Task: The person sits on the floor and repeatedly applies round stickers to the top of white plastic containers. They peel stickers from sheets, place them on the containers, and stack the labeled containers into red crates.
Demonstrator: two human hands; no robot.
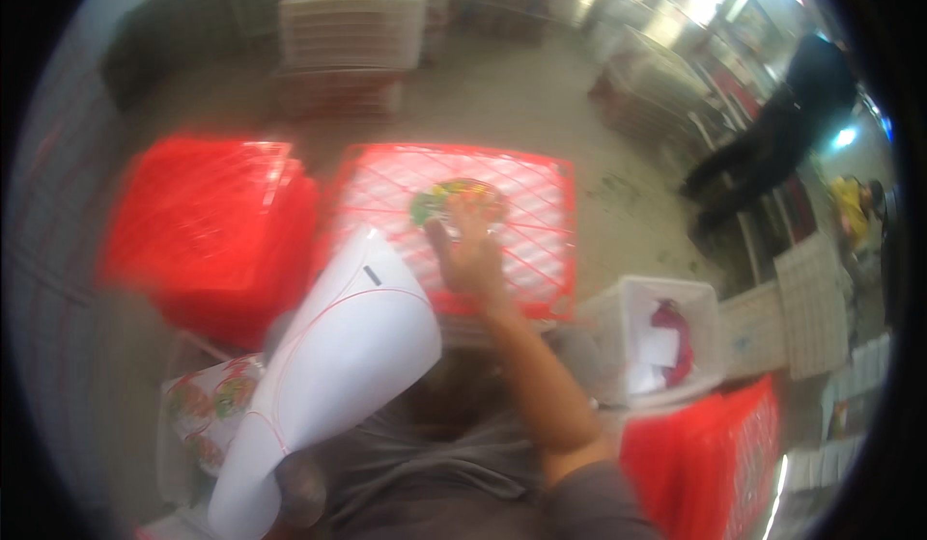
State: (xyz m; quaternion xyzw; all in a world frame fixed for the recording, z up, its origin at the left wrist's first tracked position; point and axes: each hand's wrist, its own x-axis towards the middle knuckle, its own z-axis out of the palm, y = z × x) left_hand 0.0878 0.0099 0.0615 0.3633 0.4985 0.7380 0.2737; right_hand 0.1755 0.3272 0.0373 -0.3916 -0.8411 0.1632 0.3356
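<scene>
Blur hides detail: right hand fingers spread on colourful sticker; left hand behind white sheet, can't tell.

Round multicoloured label on red crate, printed round labels sheet lower left

Factory packing floor: stacked red crates, white tray stacks, concrete floor, metal racks.

grey floor, red crates, white bin
</scene>
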